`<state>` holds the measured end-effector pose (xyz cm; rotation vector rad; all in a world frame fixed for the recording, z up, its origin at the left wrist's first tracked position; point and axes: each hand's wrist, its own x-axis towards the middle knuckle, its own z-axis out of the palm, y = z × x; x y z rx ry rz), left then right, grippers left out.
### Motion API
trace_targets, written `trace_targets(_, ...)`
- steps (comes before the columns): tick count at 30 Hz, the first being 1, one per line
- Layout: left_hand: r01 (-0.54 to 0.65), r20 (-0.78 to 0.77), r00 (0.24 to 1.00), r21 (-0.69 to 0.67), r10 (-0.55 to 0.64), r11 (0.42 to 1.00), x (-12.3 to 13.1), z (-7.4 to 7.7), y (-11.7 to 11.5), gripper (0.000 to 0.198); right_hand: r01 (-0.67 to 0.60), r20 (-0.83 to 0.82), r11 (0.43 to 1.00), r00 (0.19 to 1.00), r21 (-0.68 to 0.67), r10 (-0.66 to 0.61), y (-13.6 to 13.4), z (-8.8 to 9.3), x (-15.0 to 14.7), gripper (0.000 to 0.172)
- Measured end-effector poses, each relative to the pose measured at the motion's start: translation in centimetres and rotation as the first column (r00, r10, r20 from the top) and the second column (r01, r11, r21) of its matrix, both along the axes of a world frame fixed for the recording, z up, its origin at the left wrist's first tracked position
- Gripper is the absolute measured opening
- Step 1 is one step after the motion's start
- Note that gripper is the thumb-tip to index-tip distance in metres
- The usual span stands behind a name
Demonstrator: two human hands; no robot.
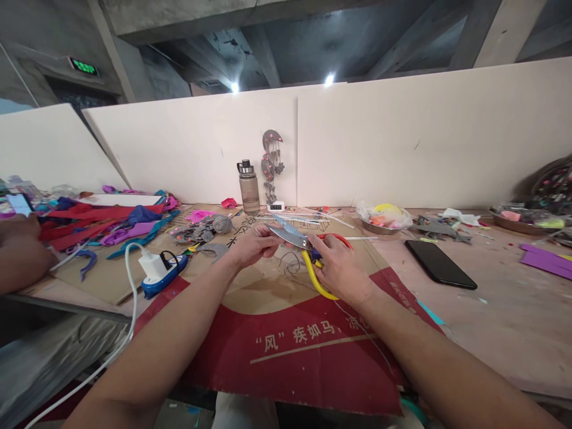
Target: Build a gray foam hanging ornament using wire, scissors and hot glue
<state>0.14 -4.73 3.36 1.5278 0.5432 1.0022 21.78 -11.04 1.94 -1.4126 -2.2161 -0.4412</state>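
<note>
A pair of scissors (288, 234) with red and yellow handles is gripped in my right hand (344, 269), its blades pointing left. My left hand (255, 243) is at the blade end, fingers pinched together; what they hold is too small to make out. Below the scissors, loose grey yarn (292, 265) lies in loops on the printed cardboard (308, 369). Left of my left hand are grey felt pieces with pink dots (192, 232) and a ball of grey yarn (222, 224).
A water bottle (249, 189) stands by the white partition (384, 143), beside a hanging grey felt ornament (271, 164). A black phone (440, 264) lies at right, near a bagged bowl (384, 226). At left are a blue power strip (164, 277), coloured felt strips (89, 229) and another person's hand (22, 253).
</note>
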Motion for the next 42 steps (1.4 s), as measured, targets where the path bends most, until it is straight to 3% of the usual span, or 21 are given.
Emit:
trace_targets(24,-0.074,-0.037,0.997,0.000,0.074,0.997,-0.4,0.4,0.2,0.023,0.041,0.066,0.997,0.997,0.071,-0.046,-0.1,0.0,0.3,0.046)
trace_targets(35,-0.219,-0.193,0.947,0.204,0.259,0.954,-1.3,0.7,0.3,0.018,0.054,0.083,0.997,0.995,0.052,-0.058,-0.1,0.0,0.2,0.045)
trace_targets(42,-0.225,-0.261,0.916,0.298,0.305,0.928,-1.6,0.7,0.3,0.023,0.049,0.106,0.998,0.993,0.033,-0.052,0.0,0.0,0.3,0.045)
